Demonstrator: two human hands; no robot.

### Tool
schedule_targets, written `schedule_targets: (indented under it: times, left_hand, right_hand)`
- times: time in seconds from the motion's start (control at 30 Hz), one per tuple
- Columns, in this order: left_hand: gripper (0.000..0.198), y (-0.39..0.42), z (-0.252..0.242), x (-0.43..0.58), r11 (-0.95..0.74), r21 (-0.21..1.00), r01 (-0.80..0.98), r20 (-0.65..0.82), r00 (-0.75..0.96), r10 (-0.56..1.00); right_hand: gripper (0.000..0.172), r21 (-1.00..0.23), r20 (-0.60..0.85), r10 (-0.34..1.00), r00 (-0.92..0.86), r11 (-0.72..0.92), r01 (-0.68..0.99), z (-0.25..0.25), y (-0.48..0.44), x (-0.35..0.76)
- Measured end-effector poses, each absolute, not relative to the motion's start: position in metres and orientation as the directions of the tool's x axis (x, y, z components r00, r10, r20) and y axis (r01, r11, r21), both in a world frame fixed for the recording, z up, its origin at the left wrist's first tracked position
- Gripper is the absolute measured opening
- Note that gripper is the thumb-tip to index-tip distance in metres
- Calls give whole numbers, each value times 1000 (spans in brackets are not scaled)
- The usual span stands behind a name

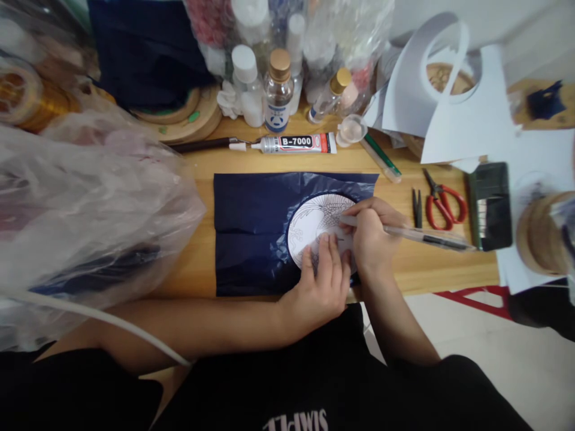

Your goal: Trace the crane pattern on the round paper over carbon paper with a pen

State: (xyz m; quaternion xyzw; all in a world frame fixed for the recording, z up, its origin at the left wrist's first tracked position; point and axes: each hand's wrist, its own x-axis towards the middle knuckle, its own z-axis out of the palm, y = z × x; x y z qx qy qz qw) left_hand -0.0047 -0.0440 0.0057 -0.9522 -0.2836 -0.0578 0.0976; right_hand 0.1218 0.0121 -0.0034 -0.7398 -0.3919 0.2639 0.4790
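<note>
On wooden counter, head view: dark blue sheet lies flat, centre. White round paper w/ line drawing sits on sheet's right part. Left hand pressed flat on lower edge of round paper, fingers spread slightly, not gripping anything, holding it down. Right hand closed around clear-barrel pen, tip touching the drawing, barrel sticking out to the right. Both forearms come in from bottom, black shirt below.

Behind sheet: B-7000 glue tube lying sideways, black-handled tool just left of it. Row of small bottles further back, plastic bags behind them. Green pen diagonal near sheet's top-right corner. Right of hands: black tweezers, red scissors just beside, then flat brush. White cut paper w/ round hole top right. Big clear plastic bag covers left side, gold wire spool top left. White cable crosses left forearm.
</note>
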Motion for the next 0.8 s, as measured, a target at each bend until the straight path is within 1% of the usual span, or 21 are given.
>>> schedule_targets:
  times: [0.1, 0.23, 0.4, 0.8]
  left_hand:
    - [72, -44, 6, -5, -822, -150, 549, 161, 834, 527]
    - [74, -44, 6, -5, -821, -150, 551, 158, 833, 530]
    - [71, -44, 6, -5, -821, -147, 552, 160, 832, 531]
    - [73, -44, 6, -5, -820, -136, 556, 174, 829, 532]
  right_hand:
    - [20, -915, -23, 832, 554, -241, 324, -3, 12, 122]
    - [21, -924, -22, 789, 614, -251, 289, -3, 11, 121]
    - [20, -916, 17, 830, 558, -211, 342, -4, 12, 122]
    - [20, -909, -5, 836, 549, -233, 347, -3, 12, 122]
